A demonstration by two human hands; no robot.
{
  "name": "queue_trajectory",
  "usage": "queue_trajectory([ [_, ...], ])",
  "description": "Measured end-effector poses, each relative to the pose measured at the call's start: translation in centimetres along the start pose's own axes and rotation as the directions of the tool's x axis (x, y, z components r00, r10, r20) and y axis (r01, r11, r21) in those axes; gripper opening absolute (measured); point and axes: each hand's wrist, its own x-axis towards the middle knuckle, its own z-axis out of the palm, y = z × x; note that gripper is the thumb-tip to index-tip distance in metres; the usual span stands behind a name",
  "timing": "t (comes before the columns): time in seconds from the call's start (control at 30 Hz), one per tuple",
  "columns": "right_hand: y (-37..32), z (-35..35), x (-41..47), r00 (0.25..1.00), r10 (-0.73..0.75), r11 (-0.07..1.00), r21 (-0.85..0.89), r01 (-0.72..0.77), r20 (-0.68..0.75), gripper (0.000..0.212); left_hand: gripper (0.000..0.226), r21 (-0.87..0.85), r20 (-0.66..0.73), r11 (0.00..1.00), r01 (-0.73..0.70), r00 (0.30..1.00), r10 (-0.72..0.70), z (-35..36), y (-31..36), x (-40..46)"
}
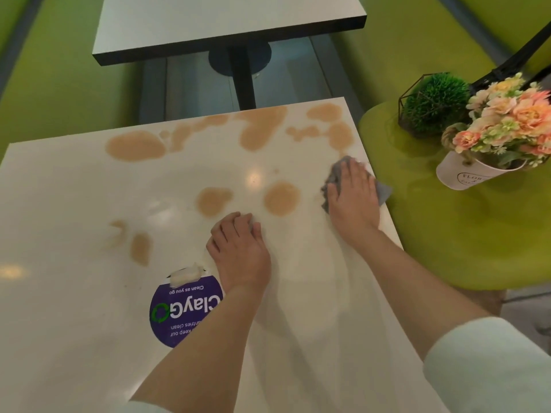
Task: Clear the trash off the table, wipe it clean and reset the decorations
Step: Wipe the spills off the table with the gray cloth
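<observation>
The cream table (74, 204) carries several tan liquid puddles (281, 198) across its far half and middle. My right hand (351, 195) lies flat on a grey cloth (383, 190) at the table's right edge, fingers straight, pressing it down. My left hand (238, 248) rests on the table near the middle with its fingers curled under; I cannot see anything in it. A white pot of peach flowers (507, 129) and a green ball in a black wire frame (432, 102) stand on the green seat to the right.
A purple round sticker (185, 311) with a strip of tape (185, 275) is stuck near the table's front. Another white table (226, 22) on a black pedestal stands beyond. Green bench seating (447, 234) runs along both sides. A black object (512, 61) leans behind the flowers.
</observation>
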Motion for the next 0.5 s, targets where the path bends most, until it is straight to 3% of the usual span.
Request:
queue_trajectory([
  [0.07, -1.2, 0.3, -2.7, 0.978, -0.198, 0.980, 0.042, 0.195, 0.066, 0.056, 0.028, -0.003, -0.001, 1.000, 0.003, 1.000, -0.003, 0.0, 0.0, 0.0],
  [0.13, -0.3, 0.0, -5.0, 0.951, -0.291, 0.956, 0.053, 0.287, 0.100, 0.058, 0.027, -0.009, 0.001, 1.000, 0.002, 1.000, -0.002, 0.0, 0.0, 0.0],
  [0.2, 1.7, -0.4, -4.5, 0.967, -0.243, 0.970, 0.024, 0.242, 0.079, 0.060, 0.026, -0.015, 0.000, 1.000, 0.003, 1.000, -0.003, 0.1, -0.1, 0.0],
  [0.3, 2.3, -0.4, -1.3, 0.999, -0.033, 0.998, -0.053, 0.035, 0.039, 0.066, 0.024, -0.001, -0.005, 1.000, -0.007, 1.000, 0.007, 0.1, -0.1, -0.1],
  [0.37, 0.3, -0.1, -0.5, 0.999, -0.009, 1.000, -0.029, 0.011, 0.039, 0.067, 0.024, 0.004, -0.009, 1.000, -0.010, 1.000, 0.010, 0.0, -0.1, 0.0],
  [0.5, -1.4, 0.4, -5.1, 0.942, -0.314, 0.949, 0.043, 0.311, 0.115, 0.059, 0.024, 0.006, -0.013, 1.000, -0.008, 1.000, 0.008, -0.1, -0.1, 0.0],
])
